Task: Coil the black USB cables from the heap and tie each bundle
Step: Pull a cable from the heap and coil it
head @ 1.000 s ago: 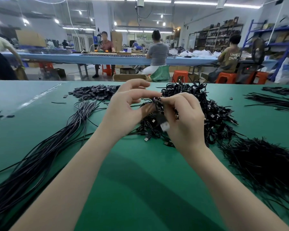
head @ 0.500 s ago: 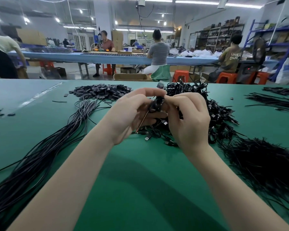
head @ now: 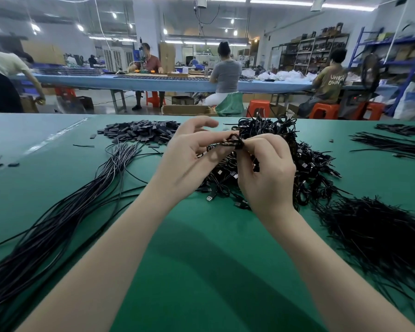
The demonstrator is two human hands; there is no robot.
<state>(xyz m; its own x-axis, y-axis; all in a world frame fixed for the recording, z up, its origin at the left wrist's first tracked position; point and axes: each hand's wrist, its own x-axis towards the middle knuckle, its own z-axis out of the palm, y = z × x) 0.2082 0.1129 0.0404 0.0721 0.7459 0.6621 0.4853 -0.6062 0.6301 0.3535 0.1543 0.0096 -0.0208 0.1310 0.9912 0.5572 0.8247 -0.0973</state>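
Both hands meet above a green table [head: 201, 271], pinching one small coiled cable bundle [head: 234, 142] between them: the left hand [head: 189, 161] holds it with thumb and a finger while its upper fingers lift free, and the right hand [head: 267, 173] curls its fingertips onto the bundle's right end. Just behind and under the grip lies the heap of tied bundles [head: 304, 161]. Left of the grip, long loose black cables [head: 58, 212] fan toward the near edge; beyond them sits a pile of flat dark tabs [head: 141, 130]. Right of the grip lies a mass of thin black ties [head: 381, 231]. Farther back, people sit on orange stools [head: 324, 111] at a long blue bench [head: 153, 82], with shelving [head: 309, 51] along the wall.
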